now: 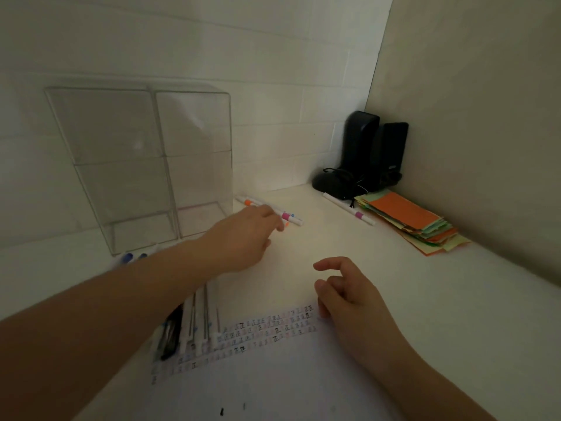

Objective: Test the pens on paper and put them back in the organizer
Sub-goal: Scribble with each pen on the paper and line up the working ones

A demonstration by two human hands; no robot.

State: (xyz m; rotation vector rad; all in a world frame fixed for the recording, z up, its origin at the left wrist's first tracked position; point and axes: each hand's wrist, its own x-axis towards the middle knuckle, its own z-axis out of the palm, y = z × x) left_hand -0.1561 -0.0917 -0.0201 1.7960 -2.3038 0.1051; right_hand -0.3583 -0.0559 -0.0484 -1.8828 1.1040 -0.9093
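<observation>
A clear acrylic organizer stands at the back left against the wall, its compartments showing no pens. My left hand reaches over white pens with pink and orange bands lying just right of the organizer; its fingertips touch them, and whether it grips one is hidden. My right hand hovers with loosely curled fingers, holding nothing, at the right end of the paper marked with rows of small test scribbles. More pens lie in a bunch under my left forearm. Another white pen with a pink band lies farther right.
A stack of coloured paper notes sits at the right by the side wall. Two black speakers with a tangled cable stand in the back corner. Blue-capped pens lie in front of the organizer.
</observation>
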